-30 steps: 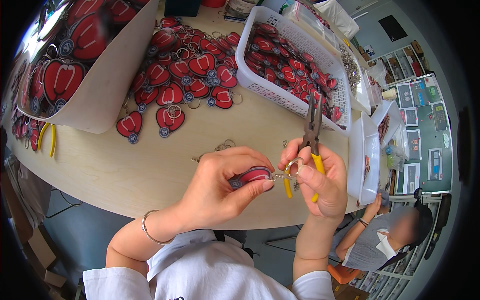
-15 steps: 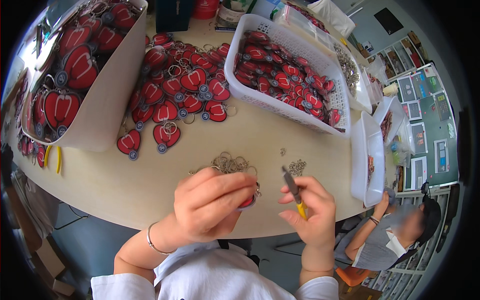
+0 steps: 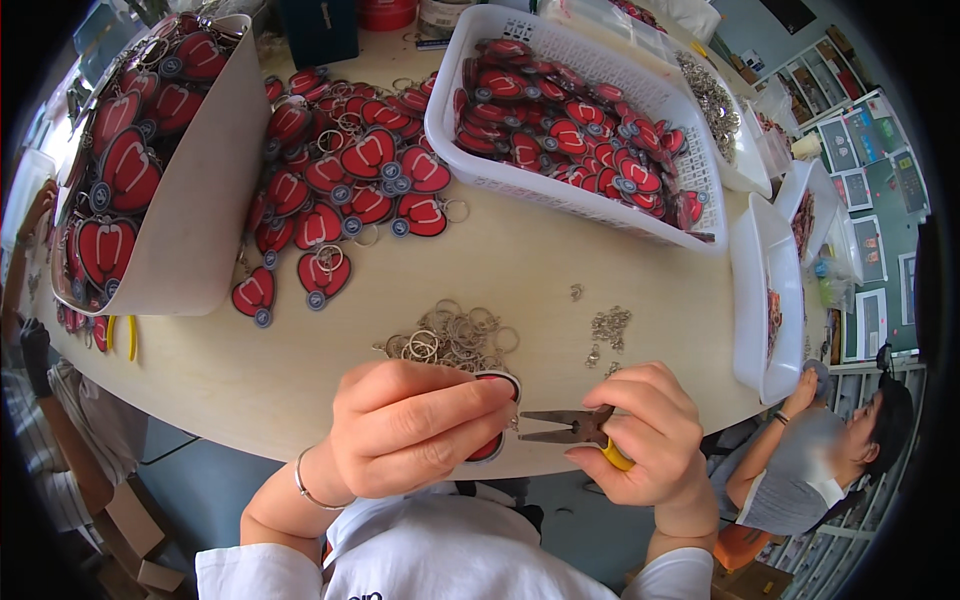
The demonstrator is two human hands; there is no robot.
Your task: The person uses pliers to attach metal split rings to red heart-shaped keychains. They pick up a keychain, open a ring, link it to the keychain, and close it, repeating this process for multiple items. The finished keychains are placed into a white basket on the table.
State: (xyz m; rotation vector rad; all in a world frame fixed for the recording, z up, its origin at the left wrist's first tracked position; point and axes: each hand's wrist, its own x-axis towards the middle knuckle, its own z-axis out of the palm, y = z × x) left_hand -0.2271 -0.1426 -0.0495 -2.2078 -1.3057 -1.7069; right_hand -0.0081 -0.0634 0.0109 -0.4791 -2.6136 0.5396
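Note:
Pinched in the fingers of my left hand [image 3: 415, 425] is a red heart-shaped key tag [image 3: 486, 448] with a pale rim, partly hidden by those fingers. A small bit of metal shows at its right edge. My right hand [image 3: 648, 430] is closed around pliers [image 3: 562, 428] with yellow handles. Their dark jaws are apart and point left, the tips close to the tag's edge. Just beyond my left hand lies a heap of metal key rings [image 3: 455, 335]. Small metal links [image 3: 611, 325] lie in a little pile beyond my right hand.
Red heart tags [image 3: 330, 180] are heaped on the table [image 3: 300, 370] between a tall white bin [image 3: 205, 210] and a white basket [image 3: 570, 205], both filled with tags. More pliers [image 3: 132, 338] lie by the bin. A white tray [image 3: 750, 310] and a seated person [image 3: 800, 460] are at right.
The pliers have swung from pointing away to pointing left at the tag, and their jaws now show apart. More of the tag is exposed in my left hand. The whole view has shifted slightly.

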